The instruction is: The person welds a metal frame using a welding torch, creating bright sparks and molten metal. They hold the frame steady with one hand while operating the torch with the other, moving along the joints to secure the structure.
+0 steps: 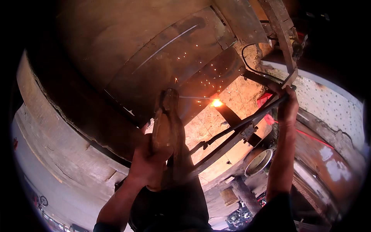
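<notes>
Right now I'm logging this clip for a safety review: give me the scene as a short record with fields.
setting: underside of a large rusty metal body, seen from below
left hand: grips a worn welding electrode holder
arc: bright glow at the rod tip, sparks scattering over the metal
right hand: raised, grips a dark metal bar
nearby: round metal bowl; black cable

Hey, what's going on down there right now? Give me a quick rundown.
Left hand grips a welding torch, its tip glowing and throwing sparks at the rusty metal panel. Right hand grips a metal bar. Nothing blocking the weld point.
</notes>
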`<state>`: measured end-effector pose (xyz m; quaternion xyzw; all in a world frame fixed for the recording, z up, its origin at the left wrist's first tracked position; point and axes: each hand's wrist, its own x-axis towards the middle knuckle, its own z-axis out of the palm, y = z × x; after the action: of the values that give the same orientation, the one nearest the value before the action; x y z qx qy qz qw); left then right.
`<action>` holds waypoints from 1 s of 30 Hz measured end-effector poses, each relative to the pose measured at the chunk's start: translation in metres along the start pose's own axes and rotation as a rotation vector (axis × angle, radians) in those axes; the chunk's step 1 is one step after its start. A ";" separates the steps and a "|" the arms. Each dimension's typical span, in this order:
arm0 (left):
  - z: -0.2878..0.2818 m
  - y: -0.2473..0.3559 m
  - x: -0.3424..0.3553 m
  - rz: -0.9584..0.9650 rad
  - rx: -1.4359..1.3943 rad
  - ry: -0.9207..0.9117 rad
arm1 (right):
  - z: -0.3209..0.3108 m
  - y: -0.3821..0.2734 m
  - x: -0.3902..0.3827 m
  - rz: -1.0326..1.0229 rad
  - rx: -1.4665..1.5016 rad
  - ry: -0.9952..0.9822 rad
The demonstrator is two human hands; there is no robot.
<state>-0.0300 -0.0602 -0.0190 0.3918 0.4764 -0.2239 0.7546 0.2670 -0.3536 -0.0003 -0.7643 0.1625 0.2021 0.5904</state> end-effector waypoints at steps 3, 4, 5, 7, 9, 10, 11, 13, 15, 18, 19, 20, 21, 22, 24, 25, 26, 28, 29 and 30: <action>-0.003 0.006 -0.001 0.020 0.024 -0.053 | -0.007 0.003 0.004 -0.001 -0.062 -0.031; -0.003 0.006 0.001 0.010 0.036 -0.071 | -0.012 0.004 0.006 -0.003 -0.066 -0.033; -0.003 0.006 0.002 0.000 0.049 -0.088 | -0.014 0.004 0.006 -0.005 -0.070 -0.037; -0.003 0.005 0.002 -0.002 0.049 -0.082 | -0.013 0.005 0.007 -0.008 -0.068 -0.044; 0.000 0.003 0.002 0.014 0.022 -0.051 | -0.012 0.005 0.007 -0.015 -0.064 -0.042; 0.000 0.002 0.002 0.020 0.028 -0.062 | -0.013 0.005 0.008 -0.012 -0.062 -0.044; 0.000 0.001 0.002 0.025 0.033 -0.074 | -0.014 0.006 0.008 -0.009 -0.059 -0.047; 0.001 -0.002 0.003 0.035 0.033 -0.087 | -0.013 0.005 0.007 -0.002 -0.046 -0.047; 0.002 -0.005 0.004 0.043 0.023 -0.094 | -0.007 0.002 0.002 0.008 -0.026 -0.041; 0.003 -0.005 0.004 0.031 0.010 -0.099 | -0.004 0.002 0.001 -0.007 -0.039 -0.026; 0.003 -0.005 0.005 0.031 0.014 -0.096 | -0.002 0.001 -0.001 -0.009 -0.047 -0.018; 0.004 -0.005 0.005 0.031 0.018 -0.093 | -0.001 0.000 -0.002 -0.010 -0.056 -0.011; 0.004 -0.006 0.005 0.031 0.022 -0.088 | 0.001 0.000 -0.003 -0.011 -0.063 -0.005; 0.004 -0.006 0.005 0.034 0.014 -0.089 | -0.001 0.001 -0.002 -0.016 -0.049 -0.012; 0.006 -0.007 0.005 0.036 -0.001 -0.091 | -0.006 0.003 0.001 -0.024 -0.022 -0.025; 0.007 -0.007 0.006 0.026 0.001 -0.090 | -0.005 0.003 0.000 -0.028 -0.032 -0.020; 0.007 -0.007 0.006 0.015 0.002 -0.088 | -0.003 0.002 -0.002 -0.033 -0.043 -0.015; 0.007 -0.006 0.005 0.012 0.005 -0.089 | -0.006 0.003 0.000 -0.049 -0.043 -0.038; 0.007 -0.006 0.004 0.017 0.007 -0.095 | -0.015 0.006 0.005 -0.060 -0.033 -0.064; 0.006 -0.006 0.004 0.023 0.008 -0.099 | -0.017 0.008 0.007 -0.071 -0.024 -0.091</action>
<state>-0.0290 -0.0681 -0.0230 0.3887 0.4329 -0.2360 0.7783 0.2715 -0.3725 -0.0070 -0.7665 0.1059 0.2175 0.5949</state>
